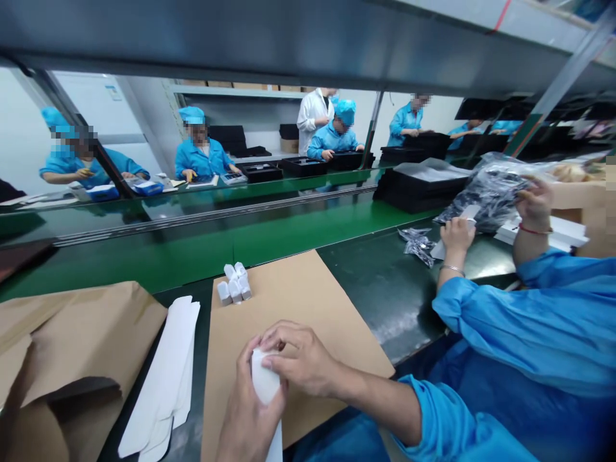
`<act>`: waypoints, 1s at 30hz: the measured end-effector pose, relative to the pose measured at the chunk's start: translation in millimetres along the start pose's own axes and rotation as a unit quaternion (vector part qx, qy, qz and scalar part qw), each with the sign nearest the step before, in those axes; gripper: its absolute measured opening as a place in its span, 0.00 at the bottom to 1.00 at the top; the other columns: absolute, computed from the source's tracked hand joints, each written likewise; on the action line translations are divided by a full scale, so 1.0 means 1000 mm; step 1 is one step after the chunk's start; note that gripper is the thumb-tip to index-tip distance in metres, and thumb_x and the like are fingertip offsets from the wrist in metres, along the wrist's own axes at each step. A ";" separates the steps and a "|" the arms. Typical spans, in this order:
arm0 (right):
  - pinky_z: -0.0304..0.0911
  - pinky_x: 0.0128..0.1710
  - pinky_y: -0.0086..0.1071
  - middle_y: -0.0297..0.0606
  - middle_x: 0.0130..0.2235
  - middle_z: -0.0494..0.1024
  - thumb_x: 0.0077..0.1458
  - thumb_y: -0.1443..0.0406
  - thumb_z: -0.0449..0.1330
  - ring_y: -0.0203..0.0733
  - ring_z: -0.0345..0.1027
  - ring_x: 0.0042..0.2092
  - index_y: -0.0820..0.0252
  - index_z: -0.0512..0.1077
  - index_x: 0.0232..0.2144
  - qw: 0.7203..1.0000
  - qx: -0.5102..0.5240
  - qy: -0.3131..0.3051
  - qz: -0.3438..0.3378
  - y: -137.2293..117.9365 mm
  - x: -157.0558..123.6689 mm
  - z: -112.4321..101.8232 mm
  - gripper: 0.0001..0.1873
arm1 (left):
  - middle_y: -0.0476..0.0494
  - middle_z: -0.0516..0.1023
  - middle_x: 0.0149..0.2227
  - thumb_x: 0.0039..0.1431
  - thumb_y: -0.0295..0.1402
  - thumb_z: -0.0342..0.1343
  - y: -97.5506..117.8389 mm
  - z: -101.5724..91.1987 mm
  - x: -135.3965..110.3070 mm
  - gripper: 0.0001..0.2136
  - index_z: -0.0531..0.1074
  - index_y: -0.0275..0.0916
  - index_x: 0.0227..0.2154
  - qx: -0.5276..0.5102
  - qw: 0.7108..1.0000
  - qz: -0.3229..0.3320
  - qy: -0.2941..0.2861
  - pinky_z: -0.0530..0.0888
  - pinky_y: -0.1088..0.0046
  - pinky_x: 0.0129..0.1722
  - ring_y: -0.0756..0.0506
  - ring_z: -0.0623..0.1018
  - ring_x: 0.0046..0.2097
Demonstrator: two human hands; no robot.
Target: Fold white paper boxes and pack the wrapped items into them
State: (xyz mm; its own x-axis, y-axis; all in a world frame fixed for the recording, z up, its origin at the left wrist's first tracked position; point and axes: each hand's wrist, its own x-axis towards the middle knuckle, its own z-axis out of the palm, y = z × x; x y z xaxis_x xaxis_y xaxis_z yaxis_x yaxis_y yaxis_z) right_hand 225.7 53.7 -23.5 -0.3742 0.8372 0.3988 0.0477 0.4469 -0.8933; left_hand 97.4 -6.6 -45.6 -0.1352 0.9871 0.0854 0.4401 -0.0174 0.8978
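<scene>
My left hand (250, 410) is wrapped around a narrow white paper box (264, 382), held tilted over a brown cardboard sheet (308, 295). At the upper end of the box, my right hand (303, 359) bends over it, thumb and fingers closed on the end. Whether that end is folded closed is hidden by the fingers. Several small white box ends (235, 285) stand bunched together on the sheet's far left corner. Left of the sheet lies a fanned stack of flat white cartons (166, 378).
A large brown carton (77, 359) with its opening facing me stands at left. At right, a co-worker's hand (457, 234) holds a white piece beside a clear plastic bag (491, 189). Black trays (414, 186) are stacked beyond. An overhead shelf (289, 45) spans the top.
</scene>
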 end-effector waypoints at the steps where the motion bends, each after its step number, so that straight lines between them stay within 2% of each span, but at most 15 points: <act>1: 0.68 0.43 0.33 0.39 0.39 0.79 0.51 0.65 0.65 0.40 0.73 0.42 0.58 0.77 0.37 1.000 -0.005 -0.001 0.005 0.001 0.000 0.000 0.08 | 0.30 0.66 0.61 0.60 0.45 0.50 -0.002 0.000 0.001 0.30 0.53 0.40 0.62 -0.001 1.000 -0.001 -0.001 0.71 0.50 0.54 0.33 0.71 0.59; 3: 0.68 0.45 0.33 0.39 0.42 0.79 0.53 0.63 0.64 0.40 0.73 0.44 0.57 0.78 0.41 1.000 -0.011 -0.005 -0.003 0.001 -0.001 0.001 0.11 | 0.31 0.63 0.63 0.60 0.44 0.51 -0.004 -0.002 0.003 0.33 0.49 0.41 0.64 0.000 1.000 0.003 -0.013 0.70 0.51 0.55 0.34 0.69 0.61; 7: 0.69 0.46 0.34 0.44 0.43 0.77 0.58 0.65 0.59 0.39 0.72 0.44 0.62 0.77 0.41 0.994 -0.065 -0.007 -0.084 0.001 -0.004 0.002 0.10 | 0.30 0.57 0.66 0.58 0.39 0.54 -0.010 -0.005 0.005 0.39 0.40 0.40 0.67 -0.007 0.998 0.015 -0.066 0.68 0.54 0.59 0.36 0.64 0.65; 12: 0.69 0.47 0.35 0.46 0.44 0.78 0.61 0.67 0.56 0.41 0.71 0.46 0.64 0.74 0.45 0.977 -0.148 -0.045 -0.146 0.009 0.000 0.002 0.11 | 0.32 0.56 0.67 0.58 0.38 0.56 -0.012 -0.006 0.003 0.40 0.39 0.40 0.68 -0.043 0.996 -0.015 -0.071 0.63 0.56 0.63 0.37 0.61 0.67; 15: 0.69 0.45 0.35 0.44 0.42 0.78 0.61 0.69 0.54 0.41 0.71 0.44 0.62 0.74 0.40 0.961 -0.198 -0.069 -0.179 0.012 -0.001 0.005 0.10 | 0.35 0.54 0.68 0.57 0.36 0.57 -0.011 -0.009 0.002 0.43 0.36 0.42 0.68 -0.066 0.992 -0.044 -0.097 0.59 0.58 0.65 0.38 0.58 0.68; 18: 0.68 0.43 0.34 0.43 0.41 0.78 0.61 0.70 0.52 0.41 0.71 0.42 0.61 0.74 0.36 0.946 -0.236 -0.118 -0.190 0.011 0.001 0.007 0.10 | 0.37 0.53 0.68 0.56 0.36 0.58 -0.012 -0.013 0.002 0.44 0.36 0.43 0.68 -0.091 0.988 -0.055 -0.110 0.57 0.59 0.66 0.40 0.56 0.68; 20: 0.67 0.46 0.33 0.42 0.44 0.79 0.61 0.68 0.54 0.41 0.71 0.45 0.60 0.75 0.39 0.946 -0.237 -0.164 -0.152 0.013 0.013 0.005 0.10 | 0.38 0.55 0.68 0.55 0.38 0.60 -0.016 -0.014 0.004 0.44 0.38 0.44 0.68 -0.110 0.989 -0.059 -0.084 0.57 0.59 0.66 0.39 0.57 0.68; 23: 0.66 0.47 0.30 0.34 0.46 0.79 0.61 0.64 0.57 0.38 0.72 0.46 0.54 0.75 0.45 0.934 -0.283 -0.217 -0.002 0.026 0.055 0.000 0.11 | 0.36 0.62 0.63 0.53 0.40 0.62 -0.025 -0.015 0.015 0.45 0.39 0.47 0.68 -0.181 0.978 -0.105 -0.004 0.68 0.57 0.60 0.37 0.69 0.61; 24: 0.67 0.47 0.30 0.33 0.46 0.79 0.62 0.63 0.57 0.37 0.73 0.46 0.53 0.74 0.46 0.926 -0.310 -0.210 0.048 0.033 0.073 0.000 0.12 | 0.36 0.65 0.61 0.52 0.40 0.63 -0.029 -0.016 0.021 0.46 0.40 0.48 0.68 -0.218 0.968 -0.124 0.030 0.71 0.57 0.56 0.38 0.73 0.57; 26: 0.67 0.47 0.35 0.39 0.48 0.78 0.63 0.62 0.55 0.41 0.73 0.47 0.57 0.71 0.52 0.913 -0.360 -0.164 0.102 0.052 0.109 0.003 0.16 | 0.38 0.69 0.57 0.51 0.39 0.65 -0.036 -0.015 0.032 0.46 0.42 0.48 0.67 -0.284 0.943 -0.151 0.091 0.75 0.60 0.51 0.40 0.77 0.50; 28: 0.67 0.48 0.41 0.45 0.50 0.76 0.62 0.58 0.58 0.46 0.72 0.49 0.62 0.67 0.55 0.900 -0.395 -0.135 0.124 0.071 0.137 0.011 0.22 | 0.39 0.70 0.55 0.50 0.38 0.65 -0.044 -0.014 0.040 0.44 0.46 0.47 0.66 -0.313 0.927 -0.157 0.132 0.74 0.64 0.51 0.43 0.77 0.50; 30: 0.67 0.49 0.44 0.45 0.51 0.74 0.61 0.55 0.59 0.47 0.71 0.49 0.62 0.66 0.55 0.888 -0.422 -0.123 0.135 0.087 0.150 0.020 0.25 | 0.39 0.70 0.56 0.51 0.38 0.64 -0.050 -0.012 0.045 0.42 0.48 0.47 0.65 -0.316 0.923 -0.158 0.153 0.74 0.66 0.52 0.44 0.76 0.52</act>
State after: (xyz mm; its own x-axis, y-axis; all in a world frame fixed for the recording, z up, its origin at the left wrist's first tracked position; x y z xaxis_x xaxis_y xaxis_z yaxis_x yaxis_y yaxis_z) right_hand 155.4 211.9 -45.1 -0.4297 0.9019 0.0440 0.8046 0.4046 -0.4347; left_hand 58.6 36.8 -80.9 -0.4551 0.8695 -0.1921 -0.2574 0.0781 0.9631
